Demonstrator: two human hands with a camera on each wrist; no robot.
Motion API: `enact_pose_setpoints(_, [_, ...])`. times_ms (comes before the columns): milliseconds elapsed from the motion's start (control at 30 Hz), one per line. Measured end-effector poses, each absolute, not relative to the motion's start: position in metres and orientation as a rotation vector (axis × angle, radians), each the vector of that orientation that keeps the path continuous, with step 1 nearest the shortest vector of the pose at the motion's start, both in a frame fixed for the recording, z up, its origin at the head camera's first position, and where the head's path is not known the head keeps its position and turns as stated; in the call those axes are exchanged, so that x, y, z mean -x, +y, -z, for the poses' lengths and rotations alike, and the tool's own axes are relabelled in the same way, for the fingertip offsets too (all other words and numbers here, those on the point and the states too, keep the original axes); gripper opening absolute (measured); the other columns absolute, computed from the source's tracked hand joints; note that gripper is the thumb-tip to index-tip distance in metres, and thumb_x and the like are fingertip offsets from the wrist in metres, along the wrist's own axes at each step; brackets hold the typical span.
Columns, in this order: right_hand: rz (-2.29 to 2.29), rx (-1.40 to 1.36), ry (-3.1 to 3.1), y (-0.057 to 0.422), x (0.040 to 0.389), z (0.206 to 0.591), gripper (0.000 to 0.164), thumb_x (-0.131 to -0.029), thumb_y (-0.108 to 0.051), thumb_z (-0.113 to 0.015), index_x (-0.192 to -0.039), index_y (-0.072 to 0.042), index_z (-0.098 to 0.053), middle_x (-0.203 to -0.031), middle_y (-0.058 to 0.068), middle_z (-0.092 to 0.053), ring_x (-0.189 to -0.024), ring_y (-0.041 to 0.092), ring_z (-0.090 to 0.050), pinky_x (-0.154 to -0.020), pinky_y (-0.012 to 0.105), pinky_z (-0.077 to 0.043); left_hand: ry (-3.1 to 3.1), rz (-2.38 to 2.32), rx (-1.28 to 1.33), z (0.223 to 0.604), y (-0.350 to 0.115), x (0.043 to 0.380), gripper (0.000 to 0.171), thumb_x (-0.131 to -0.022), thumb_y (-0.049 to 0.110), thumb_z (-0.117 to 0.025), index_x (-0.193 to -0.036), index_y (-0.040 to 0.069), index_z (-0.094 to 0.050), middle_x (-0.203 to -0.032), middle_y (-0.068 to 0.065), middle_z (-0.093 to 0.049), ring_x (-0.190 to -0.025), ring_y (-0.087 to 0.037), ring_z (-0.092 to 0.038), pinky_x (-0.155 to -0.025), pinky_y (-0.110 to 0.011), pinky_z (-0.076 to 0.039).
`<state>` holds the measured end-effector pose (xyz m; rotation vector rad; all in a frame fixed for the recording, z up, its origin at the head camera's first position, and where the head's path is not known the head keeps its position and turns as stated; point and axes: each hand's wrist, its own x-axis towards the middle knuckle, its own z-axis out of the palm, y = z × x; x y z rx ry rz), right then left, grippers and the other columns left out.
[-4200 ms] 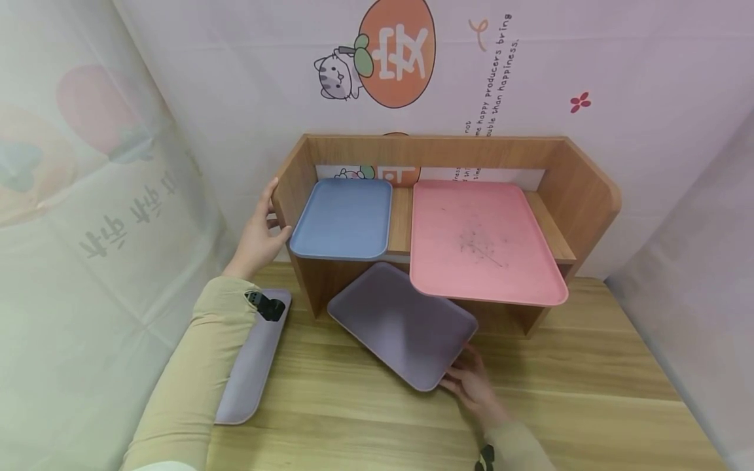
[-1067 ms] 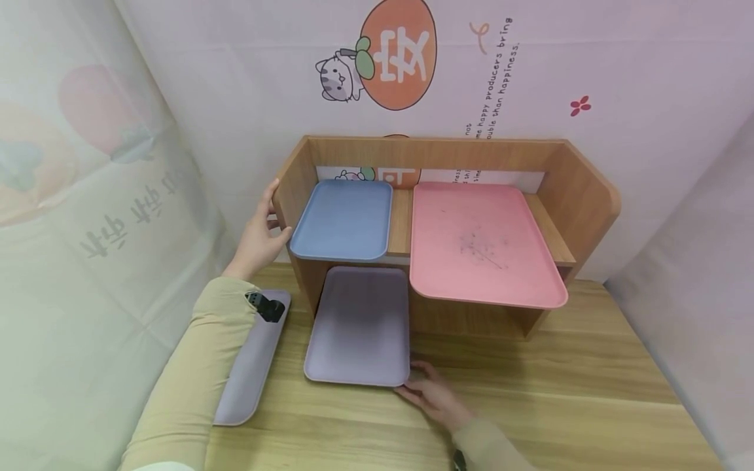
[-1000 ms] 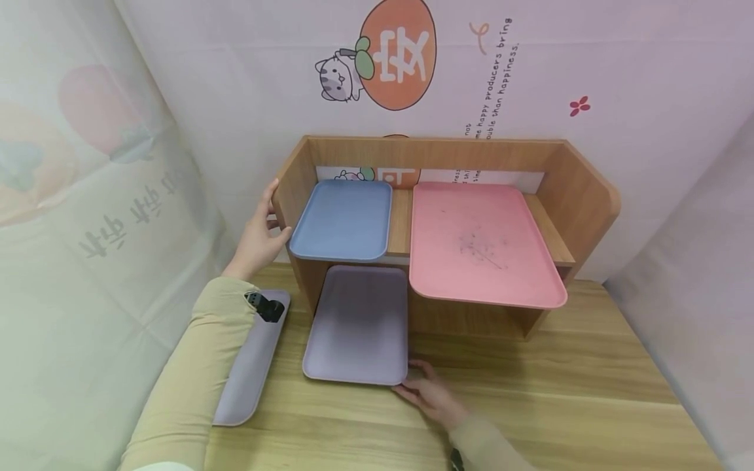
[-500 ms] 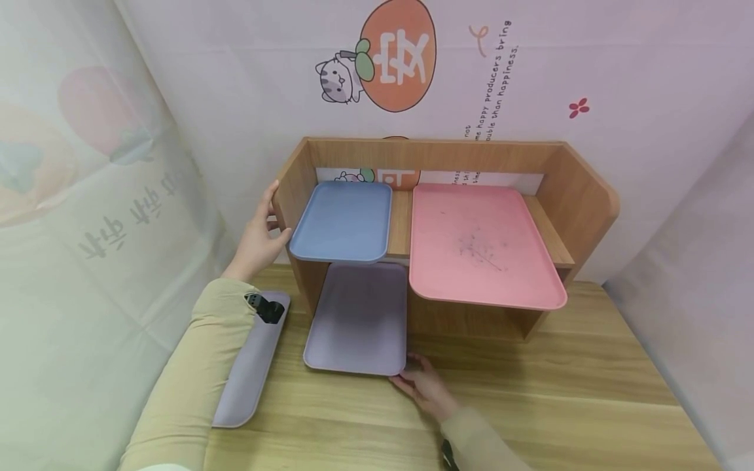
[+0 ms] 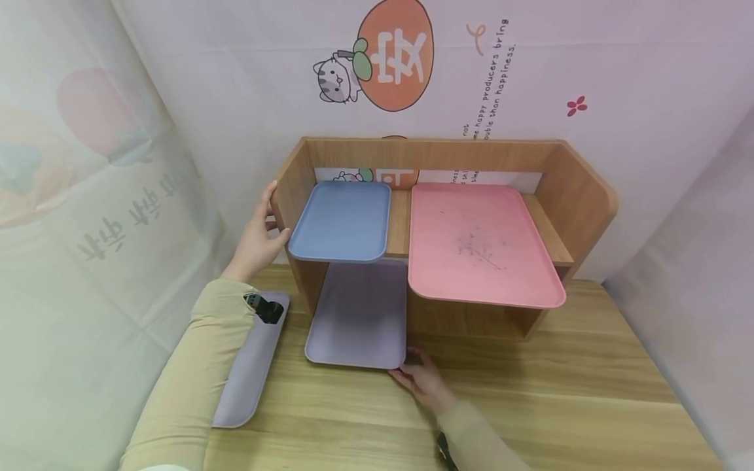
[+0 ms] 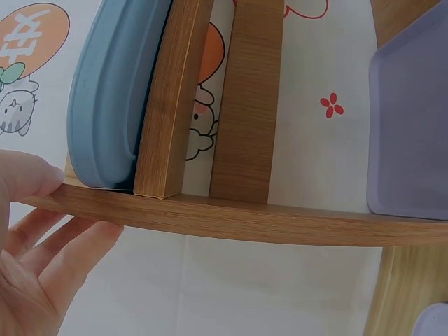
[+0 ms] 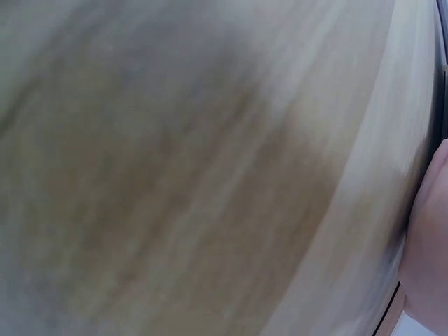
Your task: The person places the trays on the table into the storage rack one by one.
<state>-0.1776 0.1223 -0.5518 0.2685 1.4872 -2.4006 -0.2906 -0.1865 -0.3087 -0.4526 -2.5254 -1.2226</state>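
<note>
A two-level wooden desktop shelf stands against the back wall. My left hand grips its left side panel, the thumb on the front edge and the fingers on the outer face; the left wrist view shows this hold. My right hand holds a purple tray by its near right corner. This tray lies in the left part of the lower level, its front end jutting out over the table. In the right wrist view only part of the hand shows, at the right edge.
On the upper level lie a blue tray at left and a larger pink tray at right, both overhanging the front. Another purple tray lies on the wooden table, partly under my left forearm. Printed cloth covers the walls.
My right hand has turned the purple tray from slanted to straight, shifted it left, then slid it deeper under the blue tray. My left hand has stayed on the side panel.
</note>
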Motion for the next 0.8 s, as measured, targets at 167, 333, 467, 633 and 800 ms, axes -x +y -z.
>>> enact_pose_setpoints(167, [2.41,-0.249,1.447,0.124,0.174,0.551,0.057,-0.091,0.017,-0.037,-0.141,0.008,-0.011,-0.128,0.031,-0.027,-0.092,0.018,-0.06,-0.094,0.031,-0.051,-2.531,1.209,0.453,0.307,-0.186,0.289,0.09,-0.089,0.0,-0.057,-0.151,0.036,-0.004,-0.134,-0.03,-0.041,-0.111,-0.048,-0.053,-0.088,-0.06,-0.048])
enact_pose_setpoints(333, [2.367,-0.156,1.409,0.138,0.165,0.546,0.062,-0.093,0.011,-0.037,-0.146,0.008,-0.005,-0.128,0.026,-0.029,-0.097,0.014,-0.06,-0.098,0.029,-0.048,-2.536,1.198,0.458,0.307,-0.185,0.289,0.09,-0.089,0.0,-0.057,-0.151,0.036,-0.004,-0.133,-0.03,-0.041,-0.112,-0.048,-0.053,-0.088,-0.06,-0.048])
enact_pose_setpoints(467, [2.322,-0.097,1.358,0.165,0.155,0.545,0.065,-0.096,0.005,-0.038,-0.147,0.005,0.002,-0.116,0.015,-0.046,-0.099,0.013,-0.06,-0.099,0.029,-0.048,-2.532,1.191,0.463,0.306,-0.185,0.289,0.09,-0.089,0.001,-0.058,-0.151,0.037,-0.004,-0.132,-0.029,-0.042,-0.112,-0.048,-0.053,-0.089,-0.06,-0.048])
enact_pose_setpoints(633, [2.379,-0.025,1.186,0.222,0.143,0.544,0.043,-0.097,0.002,-0.039,-0.139,0.0,-0.027,-0.107,0.005,-0.061,-0.101,0.016,-0.063,-0.099,0.035,-0.048,-2.534,1.2,0.458,0.307,-0.187,0.29,0.09,-0.089,0.001,-0.057,-0.151,0.037,-0.004,-0.133,-0.029,-0.041,-0.111,-0.048,-0.053,-0.089,-0.06,-0.048])
enact_pose_setpoints(800, [2.509,0.123,1.071,0.296,0.141,0.533,0.034,-0.099,0.002,-0.034,-0.107,-0.018,-0.061,-0.108,0.003,-0.065,-0.103,0.016,-0.064,-0.096,0.032,-0.05,-2.537,1.204,0.454,0.308,-0.188,0.291,0.09,-0.089,0.001,-0.057,-0.151,0.038,-0.003,-0.132,-0.029,-0.042,-0.112,-0.047,-0.054,-0.088,-0.06,-0.049])
